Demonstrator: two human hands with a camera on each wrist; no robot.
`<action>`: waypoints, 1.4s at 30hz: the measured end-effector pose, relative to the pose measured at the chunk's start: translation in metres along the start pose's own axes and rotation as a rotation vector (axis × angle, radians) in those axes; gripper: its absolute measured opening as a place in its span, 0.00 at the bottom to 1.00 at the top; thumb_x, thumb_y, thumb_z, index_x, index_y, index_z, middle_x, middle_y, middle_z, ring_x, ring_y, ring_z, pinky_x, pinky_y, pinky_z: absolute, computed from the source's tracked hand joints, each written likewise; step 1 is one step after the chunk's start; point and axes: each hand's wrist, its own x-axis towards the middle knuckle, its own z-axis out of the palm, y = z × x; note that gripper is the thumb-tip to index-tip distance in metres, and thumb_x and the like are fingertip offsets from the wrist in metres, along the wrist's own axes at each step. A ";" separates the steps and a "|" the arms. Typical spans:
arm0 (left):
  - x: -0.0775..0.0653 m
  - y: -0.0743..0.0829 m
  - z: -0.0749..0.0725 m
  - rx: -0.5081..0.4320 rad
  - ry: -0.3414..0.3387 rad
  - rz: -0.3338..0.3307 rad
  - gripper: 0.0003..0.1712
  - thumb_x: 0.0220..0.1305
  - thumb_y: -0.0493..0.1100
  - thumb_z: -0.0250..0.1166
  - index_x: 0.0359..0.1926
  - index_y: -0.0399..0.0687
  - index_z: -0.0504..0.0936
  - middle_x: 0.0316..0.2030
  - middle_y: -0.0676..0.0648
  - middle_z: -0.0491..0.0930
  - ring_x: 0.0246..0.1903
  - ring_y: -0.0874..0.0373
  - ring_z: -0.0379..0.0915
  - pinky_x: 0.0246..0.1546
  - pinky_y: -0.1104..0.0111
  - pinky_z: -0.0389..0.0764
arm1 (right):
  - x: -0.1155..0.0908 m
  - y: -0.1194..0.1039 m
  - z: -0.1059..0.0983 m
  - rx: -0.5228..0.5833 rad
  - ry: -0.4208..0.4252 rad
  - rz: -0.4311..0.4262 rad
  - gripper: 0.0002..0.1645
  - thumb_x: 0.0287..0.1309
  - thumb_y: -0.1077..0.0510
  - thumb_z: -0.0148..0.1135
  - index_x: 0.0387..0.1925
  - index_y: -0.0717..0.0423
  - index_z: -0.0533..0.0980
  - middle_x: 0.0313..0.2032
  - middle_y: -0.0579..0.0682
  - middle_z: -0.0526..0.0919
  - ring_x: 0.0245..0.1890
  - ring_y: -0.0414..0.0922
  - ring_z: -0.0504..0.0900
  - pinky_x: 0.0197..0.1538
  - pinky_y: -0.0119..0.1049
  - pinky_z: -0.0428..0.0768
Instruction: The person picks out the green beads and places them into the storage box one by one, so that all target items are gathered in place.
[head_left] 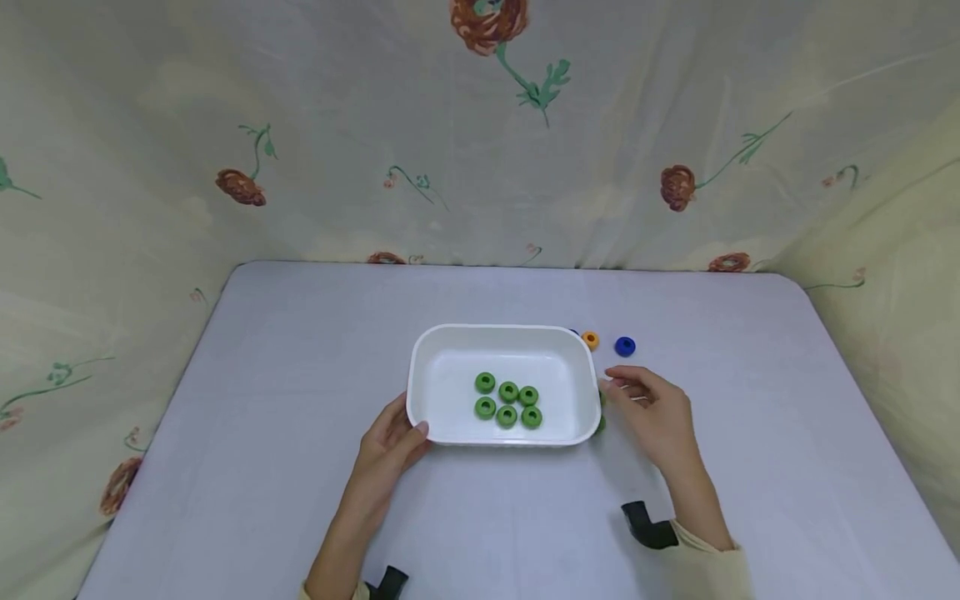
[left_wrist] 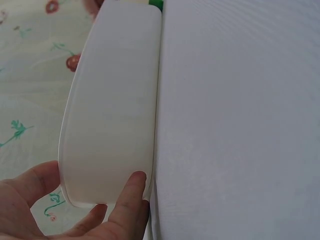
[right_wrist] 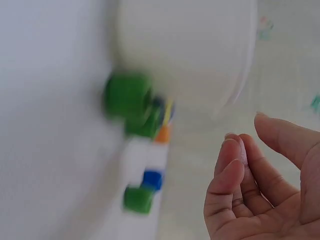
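Note:
A white rectangular tray (head_left: 442, 358) carries several green beads (head_left: 507, 416) in two short rows. My left hand (head_left: 382, 454) grips its near left corner. In the left wrist view, the thumb is at the rim and a finger (left_wrist: 131, 200) lies along the outer wall of the tray (left_wrist: 110, 100). Just off the tray's right end is my right hand (head_left: 656, 417), its fingers loosely bent with nothing between them. Green beads (right_wrist: 127, 95) lie on the table beside that end, partly hidden by the tray and right hand in the head view.
Beyond the tray's far right corner lie an orange bead (head_left: 591, 340) and a blue bead (head_left: 625, 347); another blue one is mostly hidden behind the rim. A white cloth covers the table (head_left: 300, 350). Flowered curtains (head_left: 322, 125) hang around its back and sides.

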 end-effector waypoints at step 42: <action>0.001 0.000 0.001 0.005 0.010 -0.016 0.35 0.71 0.38 0.60 0.75 0.51 0.61 0.74 0.42 0.63 0.70 0.46 0.67 0.64 0.61 0.79 | 0.024 0.072 -0.015 -0.065 0.038 0.185 0.30 0.57 0.52 0.73 0.60 0.55 0.77 0.51 0.56 0.85 0.35 0.29 0.74 0.34 0.19 0.75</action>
